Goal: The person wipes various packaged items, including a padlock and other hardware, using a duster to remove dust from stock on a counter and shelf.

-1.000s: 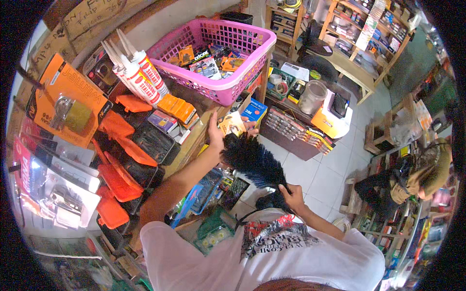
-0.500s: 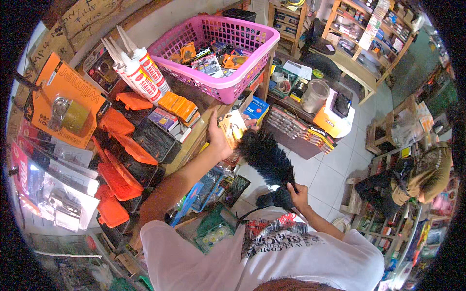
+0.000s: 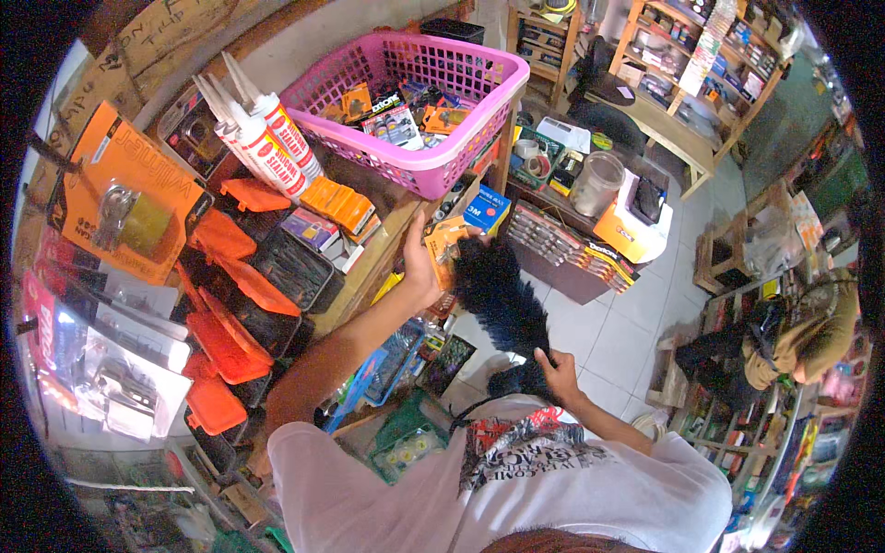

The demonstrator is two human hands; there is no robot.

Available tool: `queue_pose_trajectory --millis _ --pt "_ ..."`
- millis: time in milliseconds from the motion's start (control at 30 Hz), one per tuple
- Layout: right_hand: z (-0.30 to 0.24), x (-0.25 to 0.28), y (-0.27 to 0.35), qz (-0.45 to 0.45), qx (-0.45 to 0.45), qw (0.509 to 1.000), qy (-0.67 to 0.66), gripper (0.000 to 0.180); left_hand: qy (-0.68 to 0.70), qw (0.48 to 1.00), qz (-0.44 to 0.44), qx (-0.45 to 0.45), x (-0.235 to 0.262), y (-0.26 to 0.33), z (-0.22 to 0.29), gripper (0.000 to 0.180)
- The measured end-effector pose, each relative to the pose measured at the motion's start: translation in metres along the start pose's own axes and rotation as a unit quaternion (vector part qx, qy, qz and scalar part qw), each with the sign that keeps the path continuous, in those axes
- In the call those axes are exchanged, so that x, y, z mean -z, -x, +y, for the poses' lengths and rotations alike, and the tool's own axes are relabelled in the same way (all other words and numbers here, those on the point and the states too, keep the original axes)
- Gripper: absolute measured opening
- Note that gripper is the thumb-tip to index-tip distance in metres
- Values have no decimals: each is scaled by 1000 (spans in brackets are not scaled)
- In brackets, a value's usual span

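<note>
My left hand [image 3: 422, 261] is closed around a small orange carded package [image 3: 444, 241], held up beside the wooden shelf edge. What the card carries is hard to make out now. In my right hand [image 3: 559, 376], in front of my chest, is a black feather duster [image 3: 502, 293], gripped near its lower end. The duster's feathery tip reaches up to the card and overlaps its right side. Just beyond them sits a blue box [image 3: 486, 208].
A pink basket [image 3: 406, 166] of packaged goods stands on the shelf, beside white sealant tubes [image 3: 277, 152] and orange boxes [image 3: 341, 203]. Orange-lidded cases [image 3: 230, 332] line the left. A counter with a clear jar [image 3: 599, 180] lies ahead. Another person [image 3: 802, 341] bends at right.
The card in my left hand has turned, showing an orange face instead of the pale one with a padlock picture. The duster and my right hand have shifted slightly left.
</note>
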State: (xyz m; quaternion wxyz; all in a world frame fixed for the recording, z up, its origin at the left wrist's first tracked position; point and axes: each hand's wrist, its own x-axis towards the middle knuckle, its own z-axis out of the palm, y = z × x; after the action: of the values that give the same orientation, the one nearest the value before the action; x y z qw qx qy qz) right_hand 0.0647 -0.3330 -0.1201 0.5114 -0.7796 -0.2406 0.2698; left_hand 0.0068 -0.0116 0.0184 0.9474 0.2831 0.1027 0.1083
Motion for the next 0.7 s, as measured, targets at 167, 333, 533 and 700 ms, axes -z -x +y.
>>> queue_pose_trajectory --millis 167,333,533,700 --pt "-16 4 -5 3 1 1000 -7 49 17 999 46 23 -4 -3 -15 62" --pt "-26 -6 -9 -7 16 1000 -12 48 -8 996 84 -20 -20 5 -10 60" --pt "-20 -5 -1 -38 8 999 -9 45 137 988 -6 76 -8 -2 -7 66" --pt "-46 -2 -3 -34 -34 998 -46 47 91 992 45 71 -16 0 -3 72"
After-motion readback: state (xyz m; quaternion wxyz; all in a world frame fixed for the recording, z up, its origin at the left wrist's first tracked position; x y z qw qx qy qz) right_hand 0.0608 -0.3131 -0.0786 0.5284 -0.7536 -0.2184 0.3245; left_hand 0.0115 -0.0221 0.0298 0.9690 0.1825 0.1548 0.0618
